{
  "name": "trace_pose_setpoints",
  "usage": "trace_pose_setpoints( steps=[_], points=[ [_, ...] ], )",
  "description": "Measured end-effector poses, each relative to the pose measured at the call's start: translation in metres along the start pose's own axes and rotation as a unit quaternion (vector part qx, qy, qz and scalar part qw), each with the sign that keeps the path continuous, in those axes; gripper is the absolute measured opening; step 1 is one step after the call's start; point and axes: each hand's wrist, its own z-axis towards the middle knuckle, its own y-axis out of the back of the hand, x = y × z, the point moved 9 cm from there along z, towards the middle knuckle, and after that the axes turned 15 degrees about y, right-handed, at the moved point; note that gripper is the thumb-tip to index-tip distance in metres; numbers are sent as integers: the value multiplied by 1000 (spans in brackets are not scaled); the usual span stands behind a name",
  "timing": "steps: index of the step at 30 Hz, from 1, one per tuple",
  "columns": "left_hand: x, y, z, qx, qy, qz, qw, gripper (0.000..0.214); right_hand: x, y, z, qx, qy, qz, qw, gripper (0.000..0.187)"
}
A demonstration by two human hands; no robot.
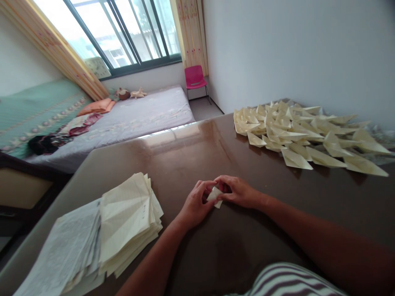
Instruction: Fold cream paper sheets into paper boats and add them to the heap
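Note:
Both my hands meet at the middle of the brown table (191, 148), pinching a small folded piece of cream paper (215, 196). My left hand (195, 204) grips its left side with curled fingers. My right hand (239, 190) presses on its right side with fingers closed over it. Most of the paper is hidden under my fingers. A stack of flat cream sheets (126, 220) lies to the left of my left hand. A heap of folded cream paper boats (304, 135) covers the table's far right.
A grey-white sheet pile (64, 250) lies under the stack at the near left. Beyond the table's far edge are a bed (135, 115), a pink chair (195, 78), a window (123, 28) and a white wall (293, 49).

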Motion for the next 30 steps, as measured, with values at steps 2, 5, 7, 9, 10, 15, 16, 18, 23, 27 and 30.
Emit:
trace_pose_setpoints(
  steps=[2,5,7,9,10,15,16,18,23,27,30],
  points=[
    [1,-1,0,6,-2,-32,999,41,2,2,1,-16,8,18,1000,20],
    [2,-1,0,2,1,-53,999,43,1,2,1,-28,-5,57,998,19],
    [4,0,0,-5,2,-66,998,45,0,-1,0,-26,-15,86,996,19],
    [5,0,0,-11,8,-80,997,46,3,-1,1,-29,-14,89,995,19],
    [6,1,1,-13,13,-86,996,45,5,0,1,-36,-10,82,996,19],
    [7,0,1,-18,37,-2,999,11,17,6,1,-81,25,37,996,15],
    [6,0,1,-21,35,25,999,8,18,6,1,-87,27,33,995,15],
    [5,1,0,-29,29,57,998,12,17,6,1,-95,27,30,995,15],
    [7,1,0,-18,51,52,997,18,14,6,1,-115,20,42,992,19],
    [8,0,-2,-3,69,45,997,20,14,5,1,-120,16,49,991,19],
    [7,-2,-3,2,65,50,997,18,13,2,1,-116,11,56,992,18]
  ],
)
